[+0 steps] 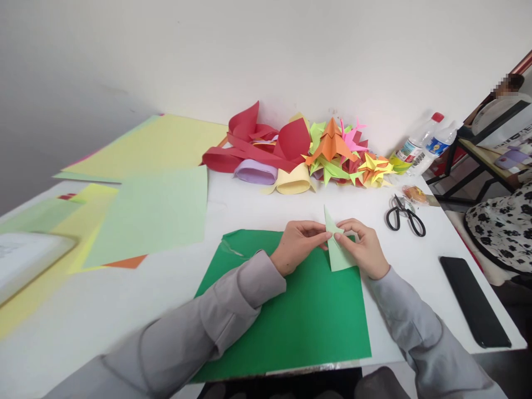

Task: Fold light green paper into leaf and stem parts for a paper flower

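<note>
A small pale green folded paper (337,250) with a pointed tip stands between my two hands, just above a dark green sheet (291,316) on the white table (124,310). My left hand (297,244) pinches the paper's left edge with thumb and fingertips. On the other side, my right hand (364,246) pinches the right edge, fingers curled. Both arms wear grey sleeves.
Large pale green and yellow sheets (153,213) lie at the left. A heap of folded paper figures and rolled strips (307,152) sits by the wall. Black scissors (405,216) and a black phone (474,302) lie at the right, two bottles (424,141) behind. Another person sits at far right.
</note>
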`<state>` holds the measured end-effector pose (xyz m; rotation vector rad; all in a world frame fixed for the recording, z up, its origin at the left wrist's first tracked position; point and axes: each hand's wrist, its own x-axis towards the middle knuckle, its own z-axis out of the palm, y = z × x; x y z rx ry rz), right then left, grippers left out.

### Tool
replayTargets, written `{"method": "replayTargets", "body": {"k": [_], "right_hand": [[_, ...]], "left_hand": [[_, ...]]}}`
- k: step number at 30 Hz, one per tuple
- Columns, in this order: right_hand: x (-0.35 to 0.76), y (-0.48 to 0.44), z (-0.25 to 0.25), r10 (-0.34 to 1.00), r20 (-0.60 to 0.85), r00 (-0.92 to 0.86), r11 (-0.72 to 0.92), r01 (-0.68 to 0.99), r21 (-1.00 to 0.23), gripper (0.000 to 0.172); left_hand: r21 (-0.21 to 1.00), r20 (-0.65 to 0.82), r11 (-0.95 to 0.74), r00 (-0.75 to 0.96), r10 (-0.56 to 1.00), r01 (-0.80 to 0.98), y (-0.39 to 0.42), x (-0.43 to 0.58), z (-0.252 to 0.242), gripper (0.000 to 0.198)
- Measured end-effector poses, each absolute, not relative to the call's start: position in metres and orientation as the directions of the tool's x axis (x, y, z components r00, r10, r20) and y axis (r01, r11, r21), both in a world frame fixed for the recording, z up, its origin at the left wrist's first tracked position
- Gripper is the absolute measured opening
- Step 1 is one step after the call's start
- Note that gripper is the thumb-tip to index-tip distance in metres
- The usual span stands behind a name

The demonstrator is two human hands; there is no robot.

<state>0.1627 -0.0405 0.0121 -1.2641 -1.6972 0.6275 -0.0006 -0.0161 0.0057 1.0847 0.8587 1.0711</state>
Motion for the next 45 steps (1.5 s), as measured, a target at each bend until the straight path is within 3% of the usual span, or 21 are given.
{"method": "replayTargets", "body": {"k": [4,8,17,23,26,32,34,40,45], "right_hand": [[0.163,-0.041,0.012,0.888,0.454,-0.073,0.398,0.618,-0.678,0.009],[0.164,-0.042,0.01,0.898,0.418,-0.135,0.39,0.682,-0.618,0.013],[0.164,-0.038,0.012,0.992,0.11,-0.068,0.129,0.502,-0.855,0.019],[0.16,-0.039,0.006,0.994,0.103,-0.025,0.1,0.532,-0.841,0.018],[0.155,-0.045,0.005,0.972,0.236,-0.025,0.192,0.664,-0.723,0.016],[0.143,-0.059,0.007,0.794,0.581,-0.179,0.343,0.921,-0.185,0.019],[0.142,-0.06,0.008,0.767,0.611,-0.196,0.339,0.932,-0.126,0.02],[0.15,-0.056,0.01,0.867,0.49,-0.091,0.289,0.893,-0.345,0.02],[0.153,-0.053,0.009,0.881,0.459,-0.114,0.314,0.867,-0.387,0.019]], "left_hand": [[0.978,-0.029,0.076,0.233,0.972,-0.196,-0.017,0.0,0.005,0.023],[0.985,-0.037,0.073,0.223,0.974,-0.155,-0.017,0.0,0.005,0.022],[0.976,-0.108,0.146,0.221,0.969,-0.161,-0.015,0.0,0.005,0.023],[0.981,-0.105,0.133,0.193,0.976,-0.141,-0.019,0.003,0.004,0.017],[0.983,-0.1,0.12,0.142,0.985,-0.14,-0.021,0.006,0.001,0.015],[0.977,-0.113,0.124,0.072,0.991,-0.173,-0.027,0.012,-0.004,0.014],[0.971,-0.115,0.128,0.078,0.99,-0.199,-0.028,0.013,-0.004,0.013],[0.95,-0.137,0.149,0.062,0.989,-0.273,-0.028,0.012,-0.001,0.014],[0.952,-0.128,0.139,0.058,0.99,-0.272,-0.026,0.012,-0.004,0.016]]}}
